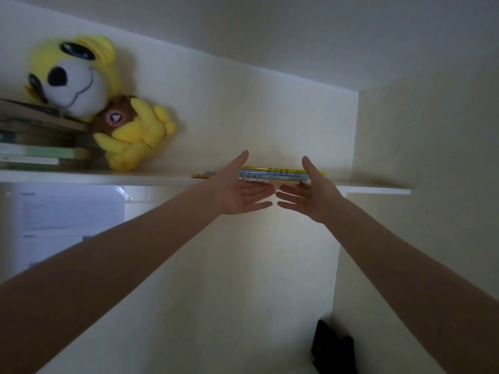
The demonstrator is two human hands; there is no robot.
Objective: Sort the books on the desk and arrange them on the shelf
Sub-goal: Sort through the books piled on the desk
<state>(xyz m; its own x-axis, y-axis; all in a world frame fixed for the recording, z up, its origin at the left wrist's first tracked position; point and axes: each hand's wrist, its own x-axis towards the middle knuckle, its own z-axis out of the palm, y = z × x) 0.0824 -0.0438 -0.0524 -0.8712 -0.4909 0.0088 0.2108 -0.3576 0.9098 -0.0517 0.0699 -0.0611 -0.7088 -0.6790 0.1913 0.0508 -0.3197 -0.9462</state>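
A small flat stack of thin, brightly coloured books (272, 174), with yellow, blue and pink spines, lies on the long white wall shelf (378, 189), right of the shelf's middle. One orange-yellow book sticks out at the stack's left end. The spines carry printing, but it is too blurred to read.

The left hand (237, 193) and the right hand (307, 195) are raised to the near edge of the shelf, palms facing each other, one at each end of the stack. Each grip is released: fingers straight and spread, thumbs pointing up, holding nothing. Whether the fingertips touch the books or the shelf edge cannot be told.

At the far left of the shelf a yellow and white plush dog (81, 85) leans on a pile of larger dark and green books (35, 141). Its brown chest patch bears a round badge, unreadable. A black object (332, 346) sits low against the pale wall on the right.
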